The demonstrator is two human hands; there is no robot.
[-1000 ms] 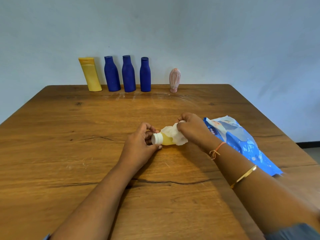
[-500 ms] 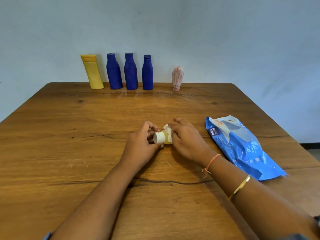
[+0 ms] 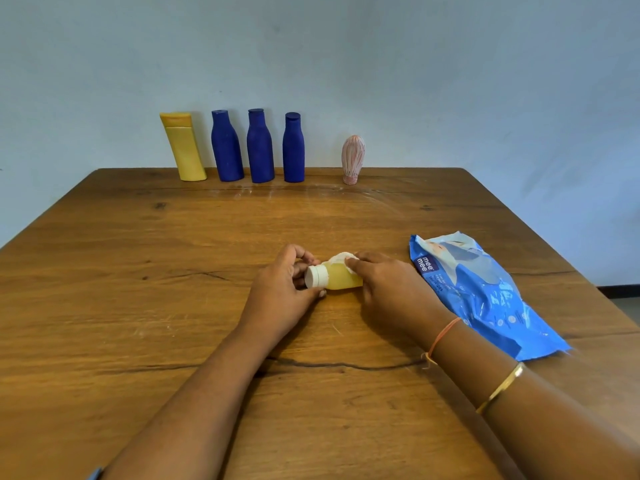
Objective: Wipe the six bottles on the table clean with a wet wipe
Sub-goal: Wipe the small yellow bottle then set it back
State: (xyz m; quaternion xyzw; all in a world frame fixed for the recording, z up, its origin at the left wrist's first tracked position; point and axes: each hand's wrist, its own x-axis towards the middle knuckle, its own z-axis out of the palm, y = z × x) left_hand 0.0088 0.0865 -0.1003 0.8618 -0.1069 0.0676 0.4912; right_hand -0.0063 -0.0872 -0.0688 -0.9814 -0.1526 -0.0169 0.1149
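A small bottle (image 3: pixel 341 281) of yellowish liquid with a white cap lies on its side near the middle of the tabletop (image 3: pixel 138 271), cap pointing to the person's left; the left hand (image 3: pixel 282 294) grips it at the cap, its fingers (image 3: pixel 298 250) curled over the top and the thumb under the cap's near edge; the right hand (image 3: pixel 389 291) lies over the bottle's base end, its fingers (image 3: pixel 362 260) pressed together and pinching a crumpled white wet wipe (image 3: pixel 336 259) against the upper side of the bottle; the bottle's base is hidden under that hand; an orange thread band (image 3: pixel 441 336) and a gold bangle (image 3: pixel 500 388) sit on the right wrist and forearm; just to the right of the right hand, a blue wipes pack (image 3: pixel 485 296) lies flat, its far end crumpled; along the far edge, close to the pale wall (image 3: pixel 450 81), the other bottles stand in a row, well apart from the hands: a yellow bottle (image 3: pixel 183 148) leaning slightly at the left, then three blue bottles (image 3: pixel 260 147) upright and near one another, then, after a wider gap, a ribbed pink bottle (image 3: pixel 353 157) that rests on its narrow end
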